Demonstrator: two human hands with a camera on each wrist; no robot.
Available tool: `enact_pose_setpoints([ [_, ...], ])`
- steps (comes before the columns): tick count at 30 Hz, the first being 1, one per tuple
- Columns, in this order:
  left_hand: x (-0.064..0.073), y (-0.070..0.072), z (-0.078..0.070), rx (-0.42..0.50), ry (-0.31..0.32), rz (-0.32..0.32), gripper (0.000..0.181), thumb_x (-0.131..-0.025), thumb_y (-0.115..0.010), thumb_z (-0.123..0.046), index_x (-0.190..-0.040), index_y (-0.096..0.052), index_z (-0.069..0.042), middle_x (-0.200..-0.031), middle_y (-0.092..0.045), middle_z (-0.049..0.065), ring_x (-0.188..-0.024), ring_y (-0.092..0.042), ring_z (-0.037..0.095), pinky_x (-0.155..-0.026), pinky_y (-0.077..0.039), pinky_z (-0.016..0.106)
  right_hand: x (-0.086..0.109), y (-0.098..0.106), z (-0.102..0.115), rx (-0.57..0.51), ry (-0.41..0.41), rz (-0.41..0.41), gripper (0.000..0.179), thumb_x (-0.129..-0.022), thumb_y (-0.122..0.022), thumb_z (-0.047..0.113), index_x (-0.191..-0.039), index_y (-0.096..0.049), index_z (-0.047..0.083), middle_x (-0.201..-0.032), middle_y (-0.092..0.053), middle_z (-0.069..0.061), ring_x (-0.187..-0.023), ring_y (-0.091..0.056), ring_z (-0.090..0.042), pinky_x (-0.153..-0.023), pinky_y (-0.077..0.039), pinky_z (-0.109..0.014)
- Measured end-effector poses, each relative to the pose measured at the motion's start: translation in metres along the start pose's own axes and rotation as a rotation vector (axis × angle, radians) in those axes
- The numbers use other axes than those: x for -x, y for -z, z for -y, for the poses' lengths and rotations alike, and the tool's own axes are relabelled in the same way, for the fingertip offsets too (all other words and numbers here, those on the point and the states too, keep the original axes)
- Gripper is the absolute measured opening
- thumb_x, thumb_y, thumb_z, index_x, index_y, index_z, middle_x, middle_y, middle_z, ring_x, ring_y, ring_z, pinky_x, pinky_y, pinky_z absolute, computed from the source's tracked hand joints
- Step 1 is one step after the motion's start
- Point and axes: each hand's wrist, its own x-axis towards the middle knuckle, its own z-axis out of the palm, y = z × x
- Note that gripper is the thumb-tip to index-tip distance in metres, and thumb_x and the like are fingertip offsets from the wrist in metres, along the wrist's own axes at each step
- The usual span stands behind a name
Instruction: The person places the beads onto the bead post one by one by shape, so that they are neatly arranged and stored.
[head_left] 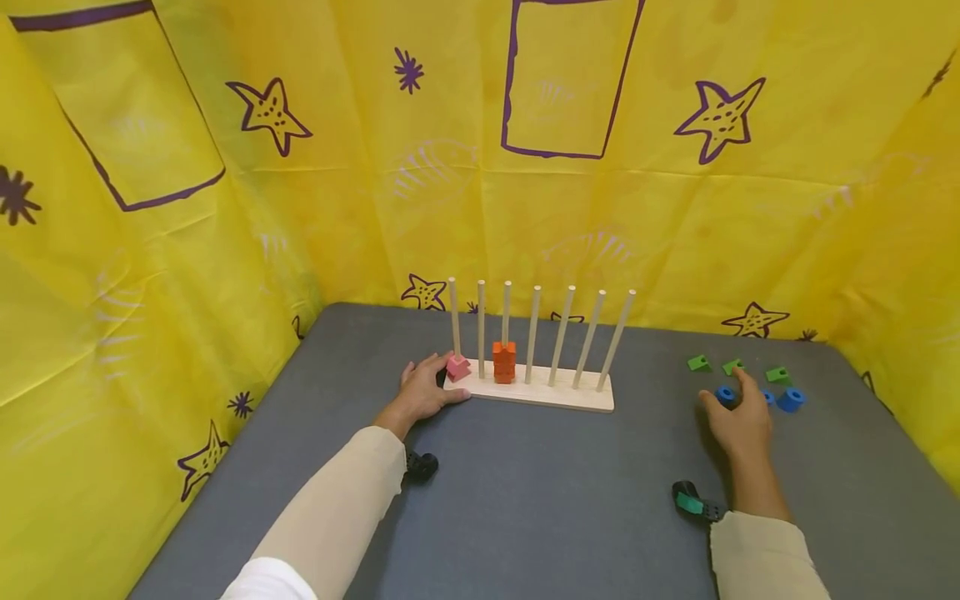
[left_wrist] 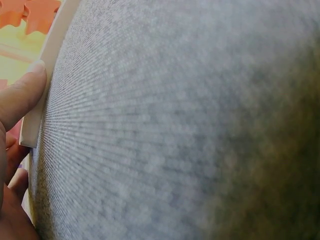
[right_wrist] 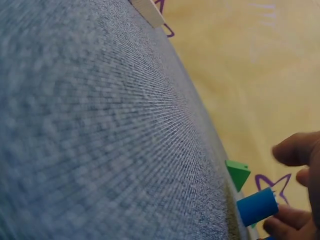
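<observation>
Left hand (head_left: 423, 390): thumb and fingers gripping the end of the pegged stand (head_left: 542, 394). Right hand (head_left: 742, 423): fingers parted, seemingly holding nothing, over blue blocks (head_left: 791, 401) beside green blocks (head_left: 777, 375). Step, apparently: reaching for a block; next move likely calls for a pinch.

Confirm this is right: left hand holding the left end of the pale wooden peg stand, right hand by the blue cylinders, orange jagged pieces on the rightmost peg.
No: the head view shows the orange jagged pieces on the third peg from the left. The rest is right: the left hand holds the pale wooden peg stand at its left end, the right hand is by the blue cylinders.
</observation>
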Motion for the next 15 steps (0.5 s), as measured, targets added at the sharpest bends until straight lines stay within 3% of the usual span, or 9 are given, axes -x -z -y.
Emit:
enact_pose_setpoints([
  [4, -0.0023, -0.0013, -0.0013, 0.017, 0.003, 0.006, 0.083, -0.081, -0.079, -0.037, -0.148, -0.040, -0.009, -0.147, -0.041, 0.015, -0.141, -0.023, 0.029, -0.112, 0.006, 0.048, -0.0028, 0.0016, -0.0035, 0.029, -0.033, 0.050, 0.073, -0.097, -0.053, 0.030, -0.155, -0.016, 0.007, -0.153, -0.022, -0.026, -0.135, -0.022, -0.051, -0.102, -0.023, -0.066],
  [15, -0.0013, 0.0018, -0.0023, 0.015, 0.000, 0.030, 0.082, -0.082, -0.078, -0.034, -0.148, -0.038, -0.006, -0.148, -0.037, 0.019, -0.141, -0.020, 0.036, -0.112, 0.006, 0.051, 0.0009, -0.0081, -0.0073, 0.078, -0.076, -0.054, 0.051, -0.094, -0.056, 0.021, -0.141, -0.047, 0.002, -0.139, -0.045, -0.027, -0.128, -0.030, -0.052, -0.104, -0.025, -0.059],
])
